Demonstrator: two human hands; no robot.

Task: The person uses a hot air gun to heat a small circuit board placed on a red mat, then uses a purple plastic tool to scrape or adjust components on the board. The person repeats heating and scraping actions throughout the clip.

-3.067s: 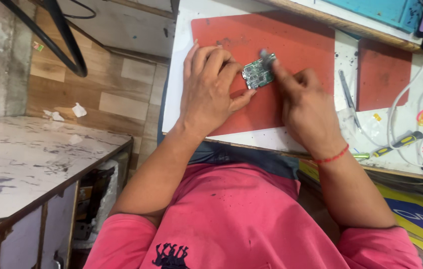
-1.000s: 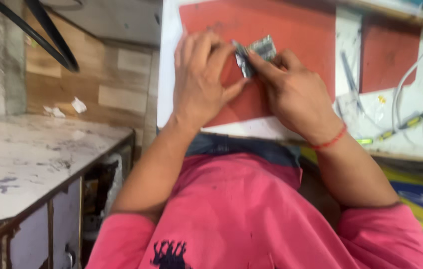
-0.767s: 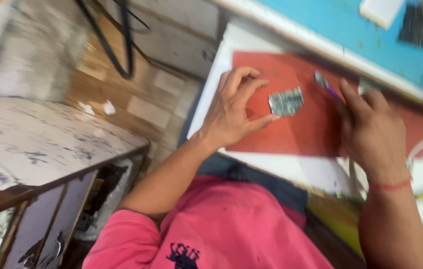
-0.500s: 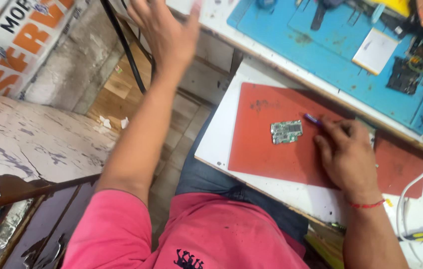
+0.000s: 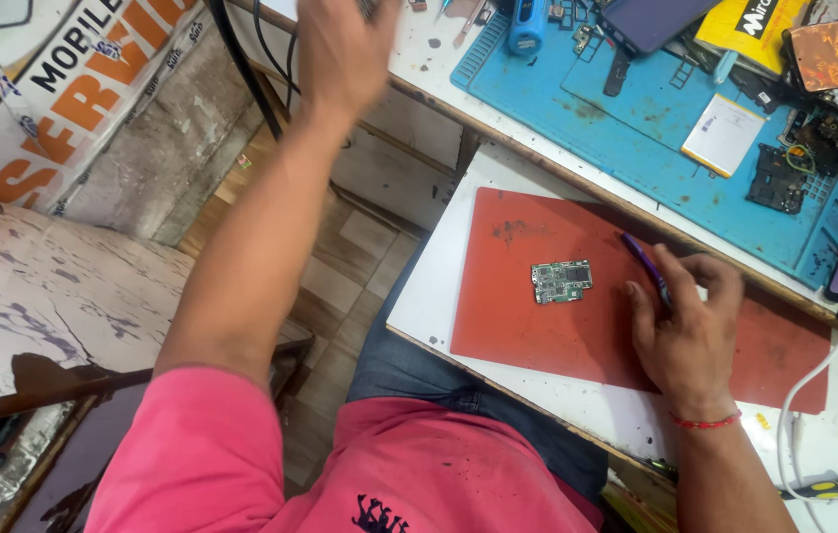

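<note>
1. Right hand (image 5: 687,331) rests on the red mat (image 5: 537,326), fingers curled and pinching a slim purple tool (image 5: 648,265).
2. Small green circuit board (image 5: 561,280) lies flat on the same mat, left of the right hand, apart from it, untouched.
3. Handling judgement: board looks light, thin, stiff and fragile. Take it by its bare edges, not across the components.
4. Blue work mat (image 5: 676,128) beyond holds a white card and loose phone parts.
5. Left hand (image 5: 340,49) is raised toward the far bench edge, blurred; cannot tell whether it grips anything.
</note>
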